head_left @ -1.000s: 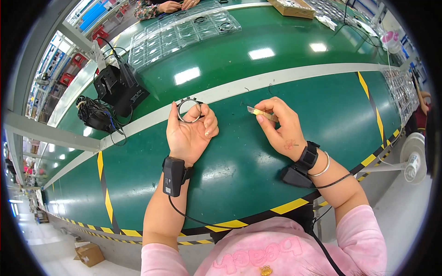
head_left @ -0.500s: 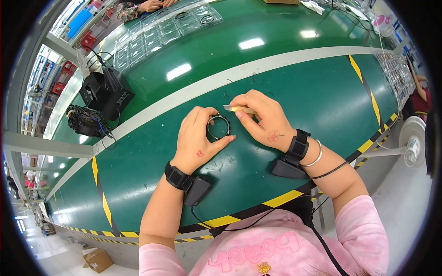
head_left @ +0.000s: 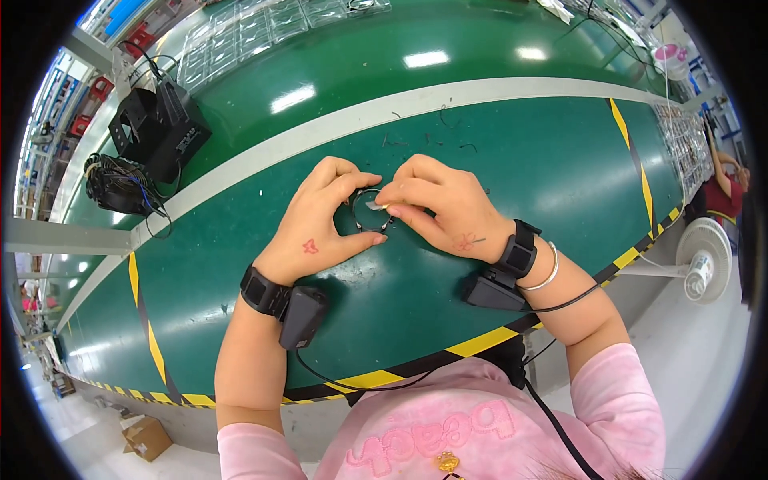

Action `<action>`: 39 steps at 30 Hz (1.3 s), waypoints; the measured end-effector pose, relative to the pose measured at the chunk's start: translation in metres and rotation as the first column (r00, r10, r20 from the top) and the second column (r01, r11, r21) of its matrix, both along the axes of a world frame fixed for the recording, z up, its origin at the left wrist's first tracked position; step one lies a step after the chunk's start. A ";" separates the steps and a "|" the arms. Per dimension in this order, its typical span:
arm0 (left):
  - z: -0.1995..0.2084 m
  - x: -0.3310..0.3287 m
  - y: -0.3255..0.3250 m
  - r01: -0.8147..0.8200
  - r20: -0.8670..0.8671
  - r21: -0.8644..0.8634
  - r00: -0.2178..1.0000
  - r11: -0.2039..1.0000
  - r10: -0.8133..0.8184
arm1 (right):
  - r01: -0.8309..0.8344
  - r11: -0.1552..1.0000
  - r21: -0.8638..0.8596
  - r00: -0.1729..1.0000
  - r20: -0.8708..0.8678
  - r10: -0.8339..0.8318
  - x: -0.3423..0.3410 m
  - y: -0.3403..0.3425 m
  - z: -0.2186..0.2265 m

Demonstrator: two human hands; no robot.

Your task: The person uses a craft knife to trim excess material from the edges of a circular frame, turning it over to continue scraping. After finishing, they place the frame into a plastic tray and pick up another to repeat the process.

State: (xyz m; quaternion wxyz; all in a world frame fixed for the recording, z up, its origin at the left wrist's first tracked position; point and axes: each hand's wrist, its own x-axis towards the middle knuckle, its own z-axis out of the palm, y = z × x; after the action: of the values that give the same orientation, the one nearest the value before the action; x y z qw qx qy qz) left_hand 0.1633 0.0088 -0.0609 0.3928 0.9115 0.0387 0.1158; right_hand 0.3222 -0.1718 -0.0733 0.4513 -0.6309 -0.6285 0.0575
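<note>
A thin dark ring (head_left: 370, 230) with small lugs on its rim is held between the thumb and fingers of my left hand (head_left: 314, 218), just over the green work surface. My right hand (head_left: 450, 206) pinches a small blade (head_left: 374, 206) with a pale yellowish handle, mostly hidden by the fingers. In the picture the blade tip lies within the ring's outline, near its right side; whether it touches the ring I cannot tell. Beyond my hands, thin black scraps (head_left: 392, 142) are scattered on the green table (head_left: 448, 280).
A black device (head_left: 164, 132) with bundled cables (head_left: 120, 184) sits at the left. Clear compartment trays (head_left: 240, 40) lie at the far left, and more packs (head_left: 680, 144) at the right. A white fan (head_left: 704, 260) stands beyond the right edge. A cardboard box (head_left: 146, 438) rests on the floor.
My right hand has moved left, bringing the blade from beside the ring to over it. My left hand still grips the ring. The view has shifted, and the far person's hands have left it.
</note>
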 end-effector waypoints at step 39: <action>-0.009 0.004 -0.003 0.035 0.097 0.088 0.994 0.995 -0.043 | -0.015 0.984 -0.178 0.969 0.242 0.058 -0.006 -0.002 0.002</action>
State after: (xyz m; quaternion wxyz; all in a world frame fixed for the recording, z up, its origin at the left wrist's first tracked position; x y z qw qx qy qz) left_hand 0.1677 0.0055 -0.0704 0.3566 0.9214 -0.0035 0.1545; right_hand 0.3164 -0.1735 -0.0715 0.3116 -0.6586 -0.6836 0.0422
